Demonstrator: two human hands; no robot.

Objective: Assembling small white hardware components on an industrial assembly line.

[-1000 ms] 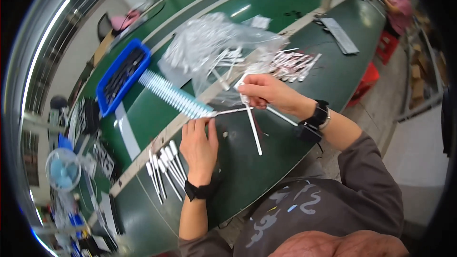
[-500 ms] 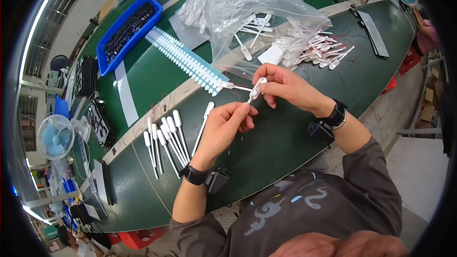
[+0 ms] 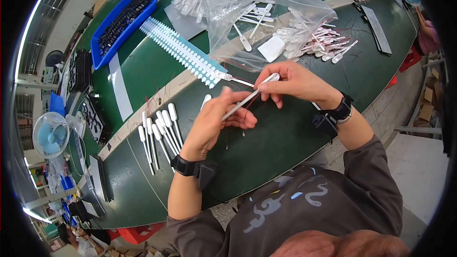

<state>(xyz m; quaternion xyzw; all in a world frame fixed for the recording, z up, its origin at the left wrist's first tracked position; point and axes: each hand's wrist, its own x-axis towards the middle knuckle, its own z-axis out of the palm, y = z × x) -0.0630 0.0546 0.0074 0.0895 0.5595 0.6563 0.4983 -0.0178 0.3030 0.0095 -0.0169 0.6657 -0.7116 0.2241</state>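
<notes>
A slim white plastic stick [image 3: 239, 105] with a rounded oval head slants between my hands. My right hand [image 3: 302, 84] pinches it near its head with thumb and fingers. Beside the stick's lower end, my left hand [image 3: 205, 123] has its fingers apart and slightly curled, with the thumb raised. Thin dark-red wires run by the stick, and fine ends hang below my left fingers. Just beyond lies another white stick [image 3: 240, 82], its head on the near end of a pale-blue strip of white stickers [image 3: 183, 57].
Several white sticks [image 3: 164, 126] lie left of my left hand. Ahead, a clear plastic bag [image 3: 223, 9] spills more sticks; a pile of wired ones [image 3: 328, 43] lies to its right. A blue bin [image 3: 97, 50] of black parts stands far left. A fan [image 3: 51, 134] sits at the left.
My left hand has loosened from a pinch to spread fingers and shifted slightly left. The stick in my right hand has turned, its shaft now showing along my left palm.
</notes>
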